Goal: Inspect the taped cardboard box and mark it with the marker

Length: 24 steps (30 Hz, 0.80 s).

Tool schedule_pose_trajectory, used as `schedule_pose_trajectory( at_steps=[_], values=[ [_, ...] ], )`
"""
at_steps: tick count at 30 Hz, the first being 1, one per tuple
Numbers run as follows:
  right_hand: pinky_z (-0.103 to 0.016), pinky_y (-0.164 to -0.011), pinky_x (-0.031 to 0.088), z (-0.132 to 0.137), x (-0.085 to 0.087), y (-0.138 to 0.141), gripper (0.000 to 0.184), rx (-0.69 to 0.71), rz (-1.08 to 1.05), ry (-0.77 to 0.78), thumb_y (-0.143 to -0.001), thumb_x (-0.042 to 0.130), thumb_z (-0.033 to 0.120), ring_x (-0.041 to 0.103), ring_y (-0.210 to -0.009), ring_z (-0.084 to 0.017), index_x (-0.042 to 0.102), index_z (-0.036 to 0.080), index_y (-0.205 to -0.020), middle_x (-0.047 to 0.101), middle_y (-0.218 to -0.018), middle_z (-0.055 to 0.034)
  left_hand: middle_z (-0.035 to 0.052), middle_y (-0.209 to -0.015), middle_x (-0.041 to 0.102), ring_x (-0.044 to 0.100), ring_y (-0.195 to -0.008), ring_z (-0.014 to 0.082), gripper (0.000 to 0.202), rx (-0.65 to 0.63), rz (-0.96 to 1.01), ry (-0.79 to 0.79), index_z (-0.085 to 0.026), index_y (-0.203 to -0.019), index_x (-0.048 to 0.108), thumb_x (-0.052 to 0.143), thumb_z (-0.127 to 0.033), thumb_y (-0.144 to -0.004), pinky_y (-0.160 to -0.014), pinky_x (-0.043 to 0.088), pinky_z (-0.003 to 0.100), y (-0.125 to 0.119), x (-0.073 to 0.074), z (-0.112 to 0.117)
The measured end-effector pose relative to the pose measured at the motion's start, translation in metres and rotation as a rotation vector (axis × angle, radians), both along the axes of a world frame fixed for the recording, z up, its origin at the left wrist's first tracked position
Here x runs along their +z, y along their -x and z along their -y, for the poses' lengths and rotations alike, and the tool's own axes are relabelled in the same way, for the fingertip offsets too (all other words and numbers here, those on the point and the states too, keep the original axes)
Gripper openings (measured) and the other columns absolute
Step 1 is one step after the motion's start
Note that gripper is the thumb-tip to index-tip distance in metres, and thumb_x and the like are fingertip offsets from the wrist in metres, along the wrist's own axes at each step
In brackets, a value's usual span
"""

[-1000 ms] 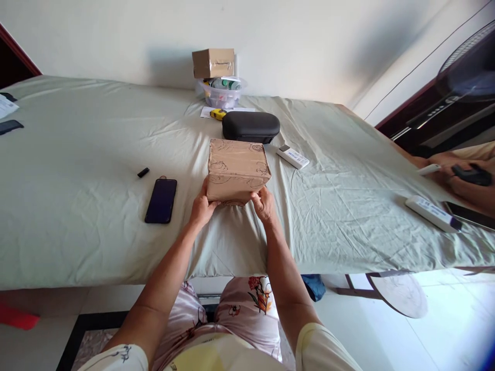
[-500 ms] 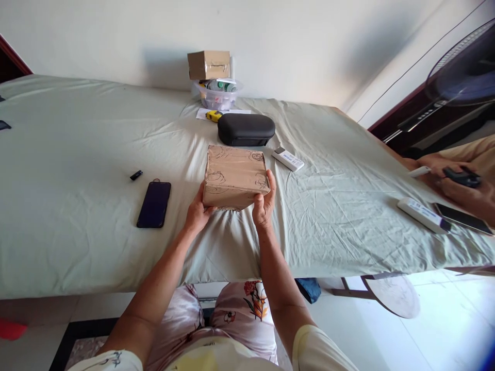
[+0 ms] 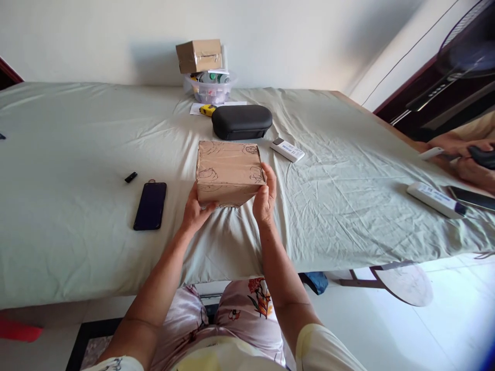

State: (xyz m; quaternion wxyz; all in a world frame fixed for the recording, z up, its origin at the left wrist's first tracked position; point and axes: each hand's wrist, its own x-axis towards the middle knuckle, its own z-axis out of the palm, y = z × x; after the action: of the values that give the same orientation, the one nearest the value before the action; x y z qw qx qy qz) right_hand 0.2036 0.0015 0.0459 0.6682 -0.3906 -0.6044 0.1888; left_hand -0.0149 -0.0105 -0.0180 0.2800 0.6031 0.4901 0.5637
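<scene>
One broad green-sheeted bed [image 3: 340, 226] is spreading across the view, and a cardboard parcel [image 3: 228, 172] with pen drawings is being held above its near edge. The left hand [image 3: 195, 212] is cupping the parcel's near left corner, while the right hand [image 3: 265, 196] is curling closed against its right side. A black zip case [image 3: 242, 122] is lying just beyond, and a smartphone [image 3: 150, 206] is lying to the left.

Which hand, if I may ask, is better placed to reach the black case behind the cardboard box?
Probably the right hand: its fingers reach further along the cardboard box, closer to the black case, while the left hand sits lower on the box.
</scene>
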Motion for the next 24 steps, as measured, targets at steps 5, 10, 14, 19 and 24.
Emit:
schedule_pose_trajectory(
  at_steps=[5, 10, 14, 19, 24],
  values=[
    [-0.052, -0.125, 0.048, 0.001, -0.011, 0.006, 0.074, 0.117, 0.03, 0.098, -0.1, 0.046, 0.078, 0.055, -0.15, -0.032, 0.058, 0.03, -0.153, 0.063, -0.156, -0.0107, 0.0173, -0.136, 0.068, 0.07, -0.124, 0.0315, 0.082, 0.008, 0.147, -0.087, -0.019, -0.141, 0.055, 0.074, -0.076, -0.084, -0.104, 0.059, 0.044, 0.003, 0.012, 0.002],
    [-0.051, -0.115, 0.055, -0.002, -0.021, 0.011, 0.072, 0.158, 0.015, 0.11, -0.099, 0.047, 0.079, 0.061, -0.141, -0.033, 0.058, 0.031, -0.152, 0.065, -0.152, -0.0115, 0.0182, -0.141, 0.066, 0.071, -0.121, 0.0302, 0.085, 0.003, 0.156, -0.097, -0.021, -0.147, 0.05, 0.07, -0.077, -0.087, -0.1, 0.061, 0.042, 0.003, 0.015, 0.003],
    [-0.051, -0.109, 0.058, -0.006, -0.033, 0.009, 0.075, 0.179, -0.014, 0.159, -0.093, 0.057, 0.081, 0.063, -0.137, -0.034, 0.06, 0.031, -0.149, 0.066, -0.148, -0.0127, 0.0195, -0.145, 0.065, 0.07, -0.125, 0.0315, 0.084, -0.024, 0.144, -0.084, -0.02, -0.149, 0.05, 0.067, -0.076, -0.089, -0.103, 0.06, 0.043, 0.003, 0.014, 0.002],
    [-0.052, -0.108, 0.059, -0.01, -0.042, 0.006, 0.083, 0.213, -0.025, 0.26, -0.084, 0.066, 0.084, 0.064, -0.133, -0.034, 0.06, 0.03, -0.147, 0.065, -0.147, -0.0136, 0.0205, -0.145, 0.065, 0.066, -0.135, 0.0343, 0.084, 0.01, 0.141, -0.107, -0.018, -0.148, 0.054, 0.065, -0.077, -0.09, -0.111, 0.056, 0.047, 0.005, 0.012, 0.0],
    [-0.05, -0.104, 0.061, -0.01, -0.038, 0.001, 0.086, 0.254, 0.026, 0.321, -0.081, 0.074, 0.08, 0.063, -0.136, -0.035, 0.059, 0.03, -0.148, 0.062, -0.151, -0.0145, 0.0209, -0.142, 0.068, 0.068, -0.13, 0.033, 0.077, 0.061, 0.101, -0.148, -0.017, -0.141, 0.061, 0.055, -0.078, -0.095, -0.109, 0.056, 0.046, 0.006, 0.012, -0.002]
  ],
)
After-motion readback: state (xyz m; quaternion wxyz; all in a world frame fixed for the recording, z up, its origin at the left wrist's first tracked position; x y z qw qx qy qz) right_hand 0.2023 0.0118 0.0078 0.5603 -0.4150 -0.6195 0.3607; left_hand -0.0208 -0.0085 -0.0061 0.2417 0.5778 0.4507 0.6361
